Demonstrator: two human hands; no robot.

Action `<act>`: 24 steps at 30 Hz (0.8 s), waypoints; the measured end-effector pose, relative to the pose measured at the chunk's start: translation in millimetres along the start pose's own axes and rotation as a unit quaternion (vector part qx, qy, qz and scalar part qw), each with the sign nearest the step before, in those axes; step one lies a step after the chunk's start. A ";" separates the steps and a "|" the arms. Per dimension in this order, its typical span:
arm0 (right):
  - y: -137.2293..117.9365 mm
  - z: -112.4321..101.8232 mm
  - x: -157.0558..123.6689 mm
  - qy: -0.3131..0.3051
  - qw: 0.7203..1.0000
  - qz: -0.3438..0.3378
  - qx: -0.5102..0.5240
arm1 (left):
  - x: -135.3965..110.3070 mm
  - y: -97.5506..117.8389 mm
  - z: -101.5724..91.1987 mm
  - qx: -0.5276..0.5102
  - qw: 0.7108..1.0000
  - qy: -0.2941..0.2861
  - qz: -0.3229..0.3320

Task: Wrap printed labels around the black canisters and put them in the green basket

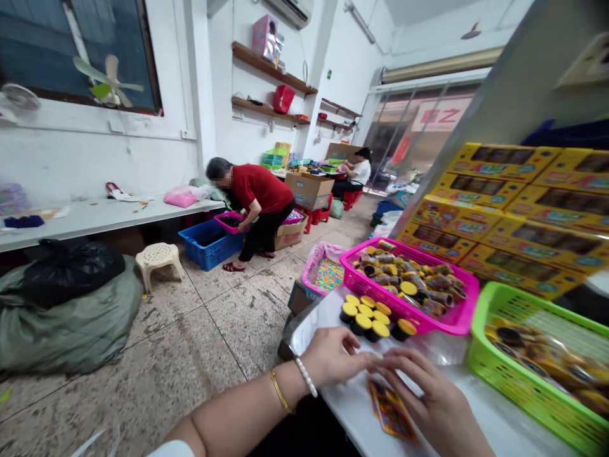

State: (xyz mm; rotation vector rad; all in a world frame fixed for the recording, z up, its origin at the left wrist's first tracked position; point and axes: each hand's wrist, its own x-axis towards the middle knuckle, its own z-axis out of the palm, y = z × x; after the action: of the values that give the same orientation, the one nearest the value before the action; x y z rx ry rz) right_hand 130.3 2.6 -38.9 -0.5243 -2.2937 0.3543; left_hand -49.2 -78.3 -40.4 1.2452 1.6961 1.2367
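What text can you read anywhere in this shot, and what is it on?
"Z", in red: the one character I can make out on the white storefront sign outside; the mark before it is blurred.
Yellow boxes: print too blurred.
Card under the right hand: print unreadable.

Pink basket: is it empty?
No, the pink basket is filled with small printed cylindrical items, and yellow-topped black caps stand in front of it.
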 end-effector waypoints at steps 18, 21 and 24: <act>-40.5 6.7 6.9 -0.014 0.818 0.418 0.396 | 2.6 0.3 -2.9 -0.221 0.975 -0.023 -0.001; -38.6 8.1 5.9 0.011 0.833 0.369 0.412 | 1.9 1.4 -5.0 -0.250 0.966 -0.055 -0.044; -39.5 9.1 5.6 0.013 0.846 0.337 0.413 | -1.2 4.4 -6.7 -0.278 0.951 -0.115 -0.068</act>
State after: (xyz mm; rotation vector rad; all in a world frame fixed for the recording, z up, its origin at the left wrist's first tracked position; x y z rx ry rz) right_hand 109.7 -30.3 -25.9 -0.8297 -1.6118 1.5665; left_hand -53.6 -81.0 -34.2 0.8710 1.1334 1.3060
